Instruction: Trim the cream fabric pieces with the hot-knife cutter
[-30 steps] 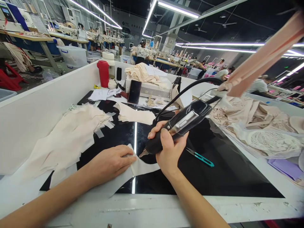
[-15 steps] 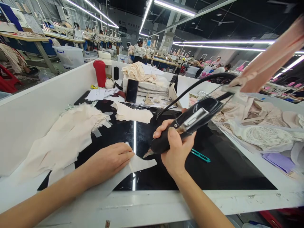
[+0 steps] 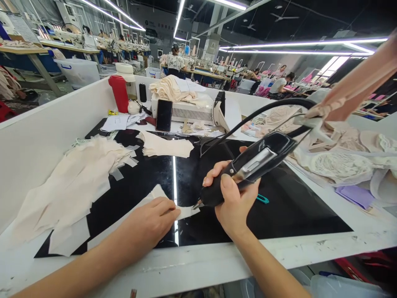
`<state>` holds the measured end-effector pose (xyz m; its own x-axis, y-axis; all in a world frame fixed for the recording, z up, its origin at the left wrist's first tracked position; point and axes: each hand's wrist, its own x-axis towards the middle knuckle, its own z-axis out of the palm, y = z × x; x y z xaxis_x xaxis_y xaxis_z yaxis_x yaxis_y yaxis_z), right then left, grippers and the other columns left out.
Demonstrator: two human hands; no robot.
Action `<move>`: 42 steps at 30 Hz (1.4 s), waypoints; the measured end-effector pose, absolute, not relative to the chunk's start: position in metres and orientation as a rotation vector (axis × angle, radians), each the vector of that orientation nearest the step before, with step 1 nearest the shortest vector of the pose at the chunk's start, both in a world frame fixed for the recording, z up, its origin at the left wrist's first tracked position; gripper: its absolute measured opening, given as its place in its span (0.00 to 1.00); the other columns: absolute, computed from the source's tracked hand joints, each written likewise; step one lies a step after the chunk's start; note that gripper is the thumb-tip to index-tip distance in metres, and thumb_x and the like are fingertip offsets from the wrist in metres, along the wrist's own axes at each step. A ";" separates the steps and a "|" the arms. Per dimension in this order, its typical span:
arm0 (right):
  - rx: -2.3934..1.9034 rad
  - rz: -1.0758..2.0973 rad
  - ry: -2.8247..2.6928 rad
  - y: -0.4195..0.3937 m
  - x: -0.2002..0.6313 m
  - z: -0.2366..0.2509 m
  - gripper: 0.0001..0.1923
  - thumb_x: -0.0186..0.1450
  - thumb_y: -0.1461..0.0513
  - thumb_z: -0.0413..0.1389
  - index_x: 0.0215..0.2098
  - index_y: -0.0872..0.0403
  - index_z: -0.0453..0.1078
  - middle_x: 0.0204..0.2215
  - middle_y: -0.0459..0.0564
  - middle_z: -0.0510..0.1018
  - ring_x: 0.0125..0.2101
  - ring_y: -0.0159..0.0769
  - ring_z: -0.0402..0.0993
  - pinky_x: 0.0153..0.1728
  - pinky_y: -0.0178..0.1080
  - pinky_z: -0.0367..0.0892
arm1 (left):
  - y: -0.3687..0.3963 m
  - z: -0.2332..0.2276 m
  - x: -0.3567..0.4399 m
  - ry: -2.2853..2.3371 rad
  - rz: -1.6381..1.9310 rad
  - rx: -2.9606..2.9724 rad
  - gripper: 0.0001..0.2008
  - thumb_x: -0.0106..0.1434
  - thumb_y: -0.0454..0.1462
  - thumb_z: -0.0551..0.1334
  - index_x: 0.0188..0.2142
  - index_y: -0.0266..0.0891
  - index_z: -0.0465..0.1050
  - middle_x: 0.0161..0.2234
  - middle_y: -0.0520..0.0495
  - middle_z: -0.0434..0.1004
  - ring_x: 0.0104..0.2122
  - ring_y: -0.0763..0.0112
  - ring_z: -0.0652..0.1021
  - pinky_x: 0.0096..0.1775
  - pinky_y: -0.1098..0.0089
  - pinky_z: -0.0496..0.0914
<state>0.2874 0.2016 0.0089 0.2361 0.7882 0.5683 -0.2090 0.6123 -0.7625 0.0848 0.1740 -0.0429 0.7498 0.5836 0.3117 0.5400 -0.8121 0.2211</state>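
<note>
My right hand (image 3: 234,194) is wrapped round black corded electric scissors (image 3: 248,167) with a silver lever along the side. Their metal tip (image 3: 198,204) touches the right end of a cream fabric piece (image 3: 186,212). My left hand (image 3: 158,217) holds that piece against the glossy black mat (image 3: 288,211), fingers together near its middle. The far part of the piece shows above the fingers; the rest lies under my hand and forearm. A teal thread snipper or clip (image 3: 263,199) lies partly hidden behind my right hand.
Stacked cream pieces (image 3: 74,178) spread at the left, with a smaller stack (image 3: 167,145) farther back. A phone (image 3: 163,115) leans on a white box. Bra parts (image 3: 341,165) pile at the right. The black cord (image 3: 269,105) and a pink fabric strip (image 3: 356,87) rise from the tool.
The scissors' tip has come down onto the fabric's right end. My left hand has shifted slightly along the piece, whose far end now shows above the fingers. The view has turned a little.
</note>
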 end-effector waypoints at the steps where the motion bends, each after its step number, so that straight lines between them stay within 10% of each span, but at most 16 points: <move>1: -0.617 0.754 -1.134 0.202 0.287 0.009 0.20 0.67 0.61 0.62 0.53 0.44 0.61 0.32 0.38 0.76 0.25 0.30 0.74 0.29 0.38 0.71 | 0.174 -0.043 0.083 0.908 0.582 2.821 0.11 0.74 0.28 0.54 0.52 0.36 0.71 0.45 0.41 0.75 0.46 0.59 0.77 0.47 0.60 0.77; 42: -0.526 0.861 -1.161 0.222 0.245 0.008 0.14 0.68 0.60 0.61 0.46 0.45 0.59 0.31 0.37 0.75 0.24 0.27 0.73 0.28 0.35 0.71 | 0.171 -0.053 0.080 1.013 0.737 2.679 0.14 0.74 0.29 0.55 0.53 0.38 0.76 0.47 0.39 0.73 0.44 0.58 0.77 0.45 0.58 0.77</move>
<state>0.2452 0.2215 0.0075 0.1458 0.8091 0.5692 -0.3097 0.5838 -0.7505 0.0802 0.1709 -0.0528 0.6446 0.6607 0.3848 0.5695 -0.7507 0.3349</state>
